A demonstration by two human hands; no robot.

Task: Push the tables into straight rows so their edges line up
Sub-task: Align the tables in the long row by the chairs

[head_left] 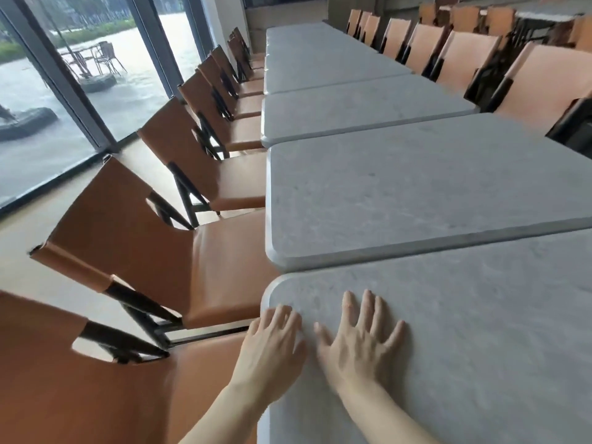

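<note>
Both hands, left hand [272,341] and right hand [358,344], press flat with fingers spread, gripping nothing, on the nearest worktop [464,315]; its left edge sits offset from the next worktop [416,193], so a sideways shove seems next.

Both hands, the left hand [272,341] and the right hand [360,341], lie flat at the left edge of the nearest table [464,331], whose broad grey top stretches bare to the right. Tan chairs [179,261] crowd just beside the table's left edge. The next table [416,193] touches its far edge, set slightly rightward.
</note>
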